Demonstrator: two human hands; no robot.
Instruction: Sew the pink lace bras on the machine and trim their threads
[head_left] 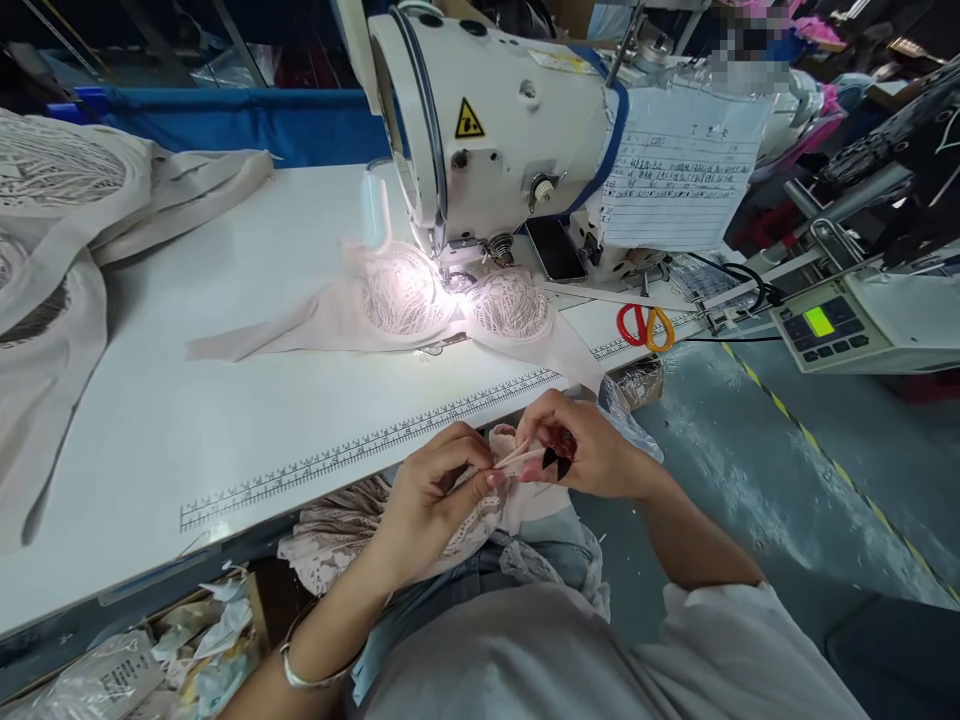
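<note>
My left hand [431,490] and my right hand [577,445] meet over my lap, just below the table's front edge. Both pinch a thin pale strap [517,457] of a lace garment [352,535] that is bunched on my lap. The right fingers also close around a small dark tool [559,460] that I cannot make out. A pale lace bra [450,305] lies under the needle of the white sewing machine [495,130], lit by its lamp.
Pale fabric pieces [52,250] are piled at the table's left. Red and yellow scissors [645,325] lie at the right end of the white table [225,420], near a control box [840,325]. A phone [555,250] rests on the machine bed. Scraps fill a bin [150,660] below.
</note>
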